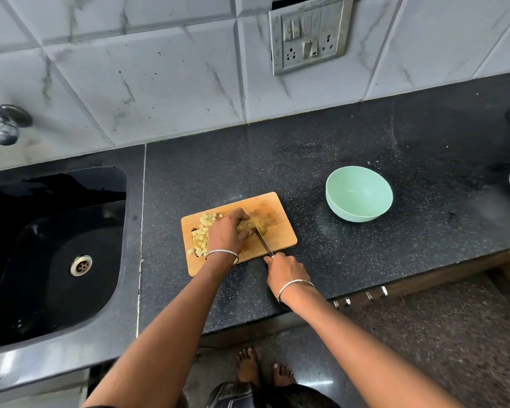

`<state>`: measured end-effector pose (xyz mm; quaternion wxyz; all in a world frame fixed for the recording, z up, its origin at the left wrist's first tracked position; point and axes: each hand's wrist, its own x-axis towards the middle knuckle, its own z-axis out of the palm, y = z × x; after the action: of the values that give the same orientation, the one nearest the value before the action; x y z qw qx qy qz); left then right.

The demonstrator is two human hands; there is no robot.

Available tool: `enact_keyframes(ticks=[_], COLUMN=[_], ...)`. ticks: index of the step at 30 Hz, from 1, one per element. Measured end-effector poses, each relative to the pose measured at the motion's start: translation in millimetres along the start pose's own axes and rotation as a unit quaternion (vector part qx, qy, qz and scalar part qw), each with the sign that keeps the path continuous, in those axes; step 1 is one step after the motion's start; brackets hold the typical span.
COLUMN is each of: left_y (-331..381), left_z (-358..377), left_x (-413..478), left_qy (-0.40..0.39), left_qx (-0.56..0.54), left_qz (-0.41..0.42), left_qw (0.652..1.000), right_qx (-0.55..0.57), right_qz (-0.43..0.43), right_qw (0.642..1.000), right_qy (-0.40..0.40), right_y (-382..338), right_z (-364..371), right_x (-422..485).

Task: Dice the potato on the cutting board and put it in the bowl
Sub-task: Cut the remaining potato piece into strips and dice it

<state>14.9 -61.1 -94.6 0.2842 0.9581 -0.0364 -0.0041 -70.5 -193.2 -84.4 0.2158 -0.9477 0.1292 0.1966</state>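
Steel knife [264, 242] handle hidden in R hand [287, 269]; L hand [226, 234] half-covers potato [255, 223].

- My left hand [226, 232] is stretched forward, palm down, fingers curled over the potato [255, 224].
- My right hand [287, 270] grips the knife [264, 242], forearm angled in from the right.

A mint-green bowl [359, 193] right of a light-brown, wood-grained cutting board [278, 232] with pale yellow potato dice [201, 235] and a yellow-brown potato piece [255, 223], on a white-flecked black countertop [336, 142], black sink [21, 275] left, white grey-veined tiles [159, 83] far
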Motion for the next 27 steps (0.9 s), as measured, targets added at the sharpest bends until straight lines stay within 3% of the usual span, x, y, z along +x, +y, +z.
enact_keyframes(ticks=[8,16,22,27], left_y=[-0.7,-0.5,4.7,7.3], left_z=[-2.3,-8.7,-9.3,-9.8], left_x=[-1.6,-1.4,2.3,6.7], left_qy=[-0.012,-0.081,-0.143,-0.167], left_qx=[0.007,0.024,0.105,0.138], left_qz=[0.019,0.078,0.19,0.195], left_qw=[1.0,0.993,0.966,0.956], right_qx=[-0.007,0.01,0.011,0.012], right_qz=[-0.007,-0.014,-0.009,-0.01], right_qw=[0.999,0.999,1.0,0.999], right_qy=[0.031,0.033,0.025,0.029], right_y=[-3.3,-5.4,-3.6,-4.0], right_z=[1.5,-0.3,0.3,0.3], right_x=[-1.7,0.4,-2.8,-2.5])
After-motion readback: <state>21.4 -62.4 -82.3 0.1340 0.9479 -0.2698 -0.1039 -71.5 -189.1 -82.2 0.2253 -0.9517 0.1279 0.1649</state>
